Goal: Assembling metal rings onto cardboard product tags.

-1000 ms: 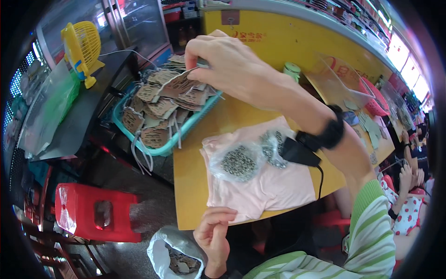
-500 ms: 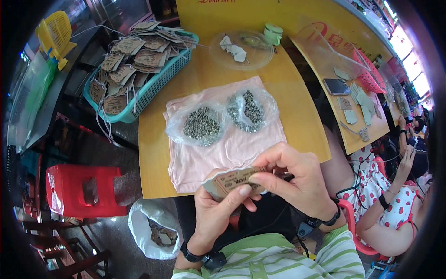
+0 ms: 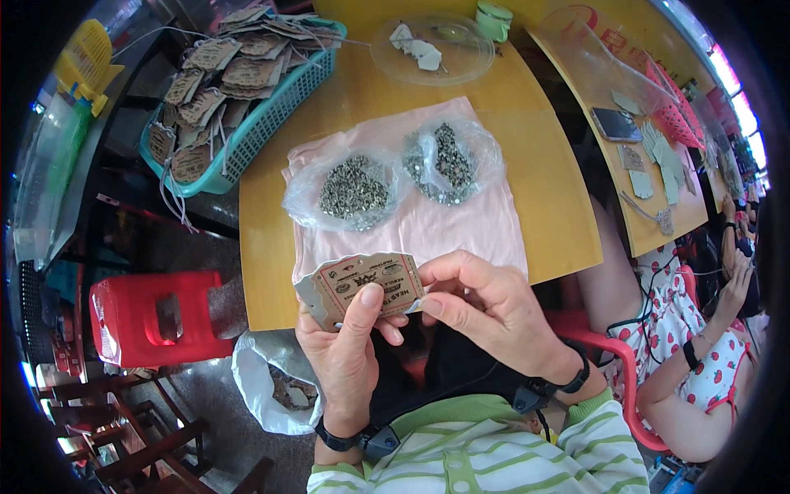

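My left hand (image 3: 341, 366) grips a brown printed cardboard tag (image 3: 346, 306) with a scalloped edge, thumb across its face. The tag is tilted up over the table's near edge. At the tag's right end my right hand (image 3: 490, 309) is closed, thumb and curled fingers at its edge; a small pale bit shows by the thumb tip, too small to name. Beyond my hands, two clear plastic bags of small shiny metal pieces, a left bag (image 3: 355, 193) and a right bag (image 3: 453, 169), lie open on a pink cloth (image 3: 420, 235).
A teal basket (image 3: 247, 148) heaped with corded tags stands at the back left. A clear round lid (image 3: 395, 70) and green-lidded jar (image 3: 494, 20) sit at the table's far end. A red stool (image 3: 156, 317) and white sack (image 3: 263, 399) are left; a seated person (image 3: 683, 362) is right.
Both hands have moved left with the tag, which now faces up more fully. My right thumb has slid from the tag's face to its right end. The view has shifted slightly.
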Demonstrator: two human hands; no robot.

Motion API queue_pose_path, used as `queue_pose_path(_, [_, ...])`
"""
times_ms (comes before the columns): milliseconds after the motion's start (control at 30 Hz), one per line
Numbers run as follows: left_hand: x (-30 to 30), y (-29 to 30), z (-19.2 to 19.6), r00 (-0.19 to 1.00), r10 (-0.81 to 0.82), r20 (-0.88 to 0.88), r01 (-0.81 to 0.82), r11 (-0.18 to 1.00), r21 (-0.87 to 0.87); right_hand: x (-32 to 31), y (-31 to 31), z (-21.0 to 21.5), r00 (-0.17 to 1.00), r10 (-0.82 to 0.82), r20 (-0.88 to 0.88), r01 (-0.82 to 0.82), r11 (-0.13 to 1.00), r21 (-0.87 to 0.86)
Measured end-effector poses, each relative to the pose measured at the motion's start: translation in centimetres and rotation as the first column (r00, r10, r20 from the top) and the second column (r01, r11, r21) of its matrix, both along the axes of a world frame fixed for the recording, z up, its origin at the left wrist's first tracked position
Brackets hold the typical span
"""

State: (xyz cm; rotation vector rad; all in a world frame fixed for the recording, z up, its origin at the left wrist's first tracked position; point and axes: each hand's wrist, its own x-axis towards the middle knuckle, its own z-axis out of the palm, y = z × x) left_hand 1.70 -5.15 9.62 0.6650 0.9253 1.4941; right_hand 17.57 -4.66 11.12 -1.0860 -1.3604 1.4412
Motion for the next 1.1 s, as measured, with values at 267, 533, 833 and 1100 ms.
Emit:
queue_pose_path(267, [0.3, 0.4, 0.1, 0.992, 0.076, -0.105, -0.081, 0.996, -0.048, -0.5, 1.1, 0.0, 0.999, -0.027, 0.033, 0.024, 0.997, 0.067])
queue_pose_path(533, [-0.6, -0.1, -0.1, 1.000, -0.008, 0.018, 0.008, 1.000, -0.010, -0.5, 1.3, 0.4, 0.999, 0.003, 0.047, -0.003, 1.000, 0.007])
queue_pose_path(833, [-0.9, -0.7, 0.1, 0.998, -0.042, 0.037, 0.041, 0.999, 0.023, -0.6, 1.5, 1.3, 0.999, 0.042, 0.035, -0.039, 0.996, -0.086])
queue_pose_path(1100, [-1.4, -0.9, 0.1, 0.999, -0.044, 0.011, 0.044, 0.999, 0.002, -1.1, 1.1, 1.3, 0.998, 0.046, -0.049, -0.051, 0.993, -0.102])
